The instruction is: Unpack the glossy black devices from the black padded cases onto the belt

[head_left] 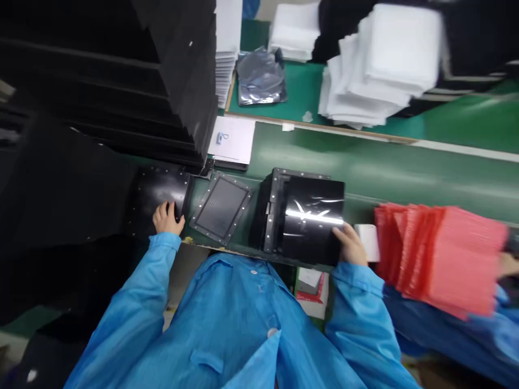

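Observation:
My right hand [352, 244] grips the right edge of a glossy black sheet [312, 219], thumb on top. The sheet lies tilted over a black frame with rivet-like dots [270, 232], covering much of it; what lies beneath is hidden. My left hand [167, 219] is at the right edge of a dark panel with light dots along its border [156, 186], fingers bent over it and thumb beside the edge. Between my hands a flat black frame with a grey ribbed middle [223, 208] lies askew on the green bench.
Tall stacks of black panels [178, 70] rise at the left. A paper with a blue clip [233, 140], a silvery bag [261, 75] and white foam sheets [381, 65] lie farther back. Pink bubble bags [462, 254] stand at the right, beside another person's blue sleeve [500, 324].

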`<state>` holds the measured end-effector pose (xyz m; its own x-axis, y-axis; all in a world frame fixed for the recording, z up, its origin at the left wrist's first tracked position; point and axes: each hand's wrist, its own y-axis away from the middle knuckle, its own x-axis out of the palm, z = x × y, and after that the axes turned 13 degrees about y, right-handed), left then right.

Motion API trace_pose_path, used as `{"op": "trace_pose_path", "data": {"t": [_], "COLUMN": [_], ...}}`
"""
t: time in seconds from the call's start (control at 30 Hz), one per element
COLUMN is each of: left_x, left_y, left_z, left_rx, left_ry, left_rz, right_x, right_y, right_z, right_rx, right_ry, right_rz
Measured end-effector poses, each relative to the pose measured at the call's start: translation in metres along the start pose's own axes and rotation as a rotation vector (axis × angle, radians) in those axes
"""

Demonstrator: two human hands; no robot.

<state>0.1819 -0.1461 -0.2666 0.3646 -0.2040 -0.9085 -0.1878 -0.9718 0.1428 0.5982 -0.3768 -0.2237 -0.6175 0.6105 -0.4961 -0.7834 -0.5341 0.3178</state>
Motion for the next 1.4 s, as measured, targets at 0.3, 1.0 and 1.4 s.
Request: {"op": "trace_pose_path", "data": {"t": [0.3,1.0,1.4], "left_x": [-0.001,0.119,0.111], "left_y": [0.011,0.103,-0.052], "left_z": [0.014,-0.187,-0.3], "left_rx": [0.072,0.149,0.05], "left_ry": [0.115,0.849,0.74], "left_rz": [0.014,0.476,0.215], "right_x": [0.024,0.024,0.054], "right_y": [0.0,0.044,-0.157], "right_z": [0.005,-0.107,-0.023], "right_rx": [0.011,-0.124,-0.204], "right_ry": [0.046,-0.05,-0.263], "right_rz": [-0.013,0.185,0.236]}}
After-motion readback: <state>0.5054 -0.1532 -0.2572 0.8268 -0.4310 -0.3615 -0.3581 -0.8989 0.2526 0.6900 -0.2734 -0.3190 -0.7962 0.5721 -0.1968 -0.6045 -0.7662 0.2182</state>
